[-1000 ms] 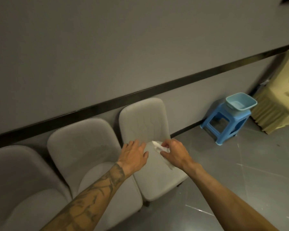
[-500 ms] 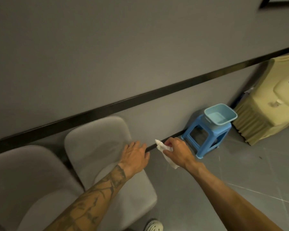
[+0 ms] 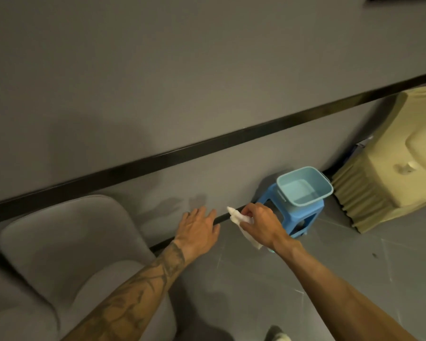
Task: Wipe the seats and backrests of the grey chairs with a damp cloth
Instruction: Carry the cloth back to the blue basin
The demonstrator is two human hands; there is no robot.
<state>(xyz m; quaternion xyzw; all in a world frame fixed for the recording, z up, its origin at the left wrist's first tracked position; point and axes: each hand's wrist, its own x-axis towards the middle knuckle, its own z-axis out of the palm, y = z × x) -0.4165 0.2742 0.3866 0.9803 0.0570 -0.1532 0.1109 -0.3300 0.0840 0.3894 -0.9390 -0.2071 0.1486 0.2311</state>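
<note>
While both arms stretch out ahead, the right hand (image 3: pixel 261 222) has a pinch grip on the white cloth (image 3: pixel 235 216), thumb and fingers curled around its bunched top and the loose tail hanging below the palm. The left hand (image 3: pixel 199 227) is released, fingers straight and a little spread, palm down, grasping nothing. It sits over the dark skirting line at the foot of the grey wall (image 3: pixel 207 70).

The cloth is off the seating altogether: it's over bare grey floor (image 3: pixel 342 267), to the right of the nearest grey chair (image 3: pixel 67 242) and just left of the blue plastic stool (image 3: pixel 296 219). That chair has its rounded backrest near the wall, and the left forearm crosses the seat's right edge. A second grey chair (image 3: pixel 10 311) shows at the lower left corner.

On the stool sits a light blue basin (image 3: pixel 303 185), its rim near the wall. Floor runs between chair edge and stool. Further right, a yellowish pleated cover (image 3: pixel 391 173) drapes something bulky, close beside the stool. A shoe tip (image 3: pixel 278 337) peeks in at the bottom edge.
</note>
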